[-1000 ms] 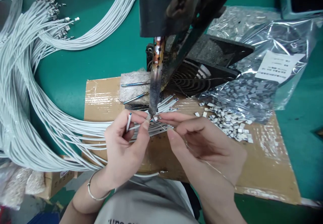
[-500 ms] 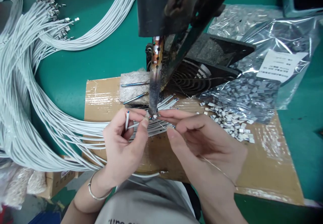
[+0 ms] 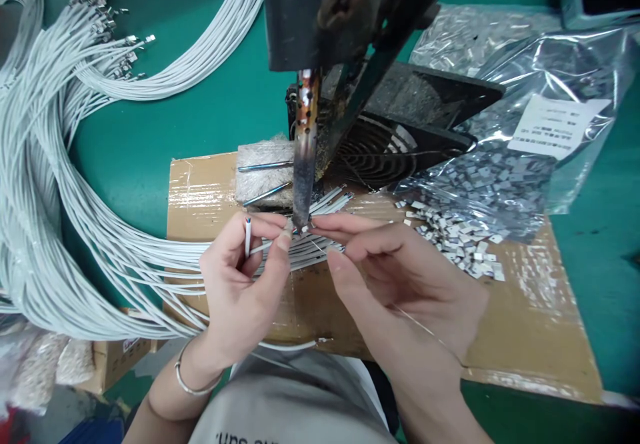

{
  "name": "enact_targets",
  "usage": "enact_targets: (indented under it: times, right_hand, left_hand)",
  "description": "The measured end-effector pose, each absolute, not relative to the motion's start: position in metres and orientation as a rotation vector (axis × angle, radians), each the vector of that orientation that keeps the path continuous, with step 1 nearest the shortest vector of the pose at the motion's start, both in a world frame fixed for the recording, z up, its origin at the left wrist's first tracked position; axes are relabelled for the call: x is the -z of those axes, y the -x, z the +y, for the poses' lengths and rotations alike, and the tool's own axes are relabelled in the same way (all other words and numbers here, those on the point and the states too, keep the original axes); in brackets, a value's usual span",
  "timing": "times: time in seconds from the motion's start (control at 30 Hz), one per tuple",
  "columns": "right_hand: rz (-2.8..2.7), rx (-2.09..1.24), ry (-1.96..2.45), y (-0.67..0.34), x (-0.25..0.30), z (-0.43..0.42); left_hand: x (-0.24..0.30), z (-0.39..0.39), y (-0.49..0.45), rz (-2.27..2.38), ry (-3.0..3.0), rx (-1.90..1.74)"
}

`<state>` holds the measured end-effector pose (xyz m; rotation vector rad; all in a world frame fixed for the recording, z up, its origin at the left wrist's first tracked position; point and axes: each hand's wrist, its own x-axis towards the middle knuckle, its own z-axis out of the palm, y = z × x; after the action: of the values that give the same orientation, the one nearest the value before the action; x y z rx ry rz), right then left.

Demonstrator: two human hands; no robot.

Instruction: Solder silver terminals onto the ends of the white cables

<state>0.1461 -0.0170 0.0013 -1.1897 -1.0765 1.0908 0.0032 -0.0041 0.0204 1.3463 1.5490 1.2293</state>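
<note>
My left hand (image 3: pixel 245 291) is closed, thumb and fingertips pinching a white cable (image 3: pixel 259 248) whose end lies beneath the iron's tip. Another white cable end (image 3: pixel 248 237), with coloured wires, sticks up between its fingers. A soldering iron (image 3: pixel 305 141) points straight down from its mount, its dark tip at a small metal connector (image 3: pixel 305 229) between both hands. My right hand (image 3: pixel 405 271) closes on a thin solder wire (image 3: pixel 425 329), which runs across the palm and out past the thumb toward the tip. Its forefinger reaches close to the connector; contact there is unclear.
White cables (image 3: pixel 115 284) sweep in from the left onto a cardboard sheet (image 3: pixel 530 324). Loose metal connectors (image 3: pixel 470 247) lie right of my hands, beside a clear plastic bag (image 3: pixel 575 71). A black fan (image 3: pixel 375 151) and a wrapped block (image 3: pixel 265 177) stand behind the iron.
Both hands and the iron appear slightly further left in the view. The grips on the cable and solder wire look the same.
</note>
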Motion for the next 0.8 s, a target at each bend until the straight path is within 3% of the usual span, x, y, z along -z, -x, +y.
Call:
enact_targets:
  times: [0.8]
  right_hand:
    - [-0.999,-1.082,1.223,-0.1414,-0.0057,-0.018]
  left_hand:
    - [-0.0202,-0.005,-0.0023,1.544,-1.317,-1.239]
